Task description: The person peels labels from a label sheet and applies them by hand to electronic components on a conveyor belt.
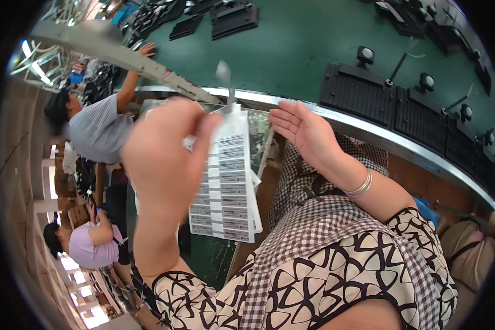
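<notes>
My left hand [168, 148] is raised over a sheet of printed labels [234, 192]. It is blurred by motion, and its thumb and fingers are drawn together in a pinch. Whatever may be between the fingertips is too smeared to make out. The label sheet has two columns of grey printed stickers and lies on a board beside the workbench edge, with more paper beneath it. My right hand [308, 132] is near the metal edge of the bench, palm showing and fingers stretched out, holding nothing. A bracelet circles that wrist.
Black ribbed floodlight housings [355, 88] with round sensors line the green bench [291, 49] at right. More black units [234, 21] lie at the far side. A pale metal beam [121, 55] crosses the upper left. Two people [102, 124] work at left.
</notes>
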{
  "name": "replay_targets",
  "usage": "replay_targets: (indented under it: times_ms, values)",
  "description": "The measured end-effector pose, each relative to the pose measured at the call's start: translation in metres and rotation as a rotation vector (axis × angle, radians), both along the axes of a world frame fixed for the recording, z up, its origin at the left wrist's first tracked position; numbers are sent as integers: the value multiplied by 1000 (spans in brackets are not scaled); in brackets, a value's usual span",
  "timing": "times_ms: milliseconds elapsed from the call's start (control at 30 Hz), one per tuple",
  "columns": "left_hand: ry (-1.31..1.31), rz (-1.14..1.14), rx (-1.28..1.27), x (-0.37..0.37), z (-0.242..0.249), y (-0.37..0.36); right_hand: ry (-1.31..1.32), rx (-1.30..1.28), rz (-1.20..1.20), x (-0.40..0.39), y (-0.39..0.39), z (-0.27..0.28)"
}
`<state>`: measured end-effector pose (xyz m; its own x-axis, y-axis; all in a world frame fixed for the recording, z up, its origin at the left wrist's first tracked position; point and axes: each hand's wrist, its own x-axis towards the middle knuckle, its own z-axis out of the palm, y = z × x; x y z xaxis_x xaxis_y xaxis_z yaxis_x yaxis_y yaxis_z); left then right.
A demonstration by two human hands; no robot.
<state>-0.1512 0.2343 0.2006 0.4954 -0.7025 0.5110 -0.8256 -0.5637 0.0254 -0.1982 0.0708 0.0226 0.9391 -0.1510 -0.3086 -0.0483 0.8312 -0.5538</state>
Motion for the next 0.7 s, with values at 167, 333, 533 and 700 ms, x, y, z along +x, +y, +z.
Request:
replay_targets:
  times_ms: [167,333,533,700]
  values:
    - [146,-327,227,-45,-46,-25,74,276,143,-23,-12,-4]
    - [228,-343,154,-48,-62,-24,37,394,202,-37,-14,-17]
    - [396,-248,41,-34,-83,-20,-30,277,206,-39,-16,-18]
    - [537,-116,-48,-12,-114,-26,-20,234,262,-44,-18,-17]
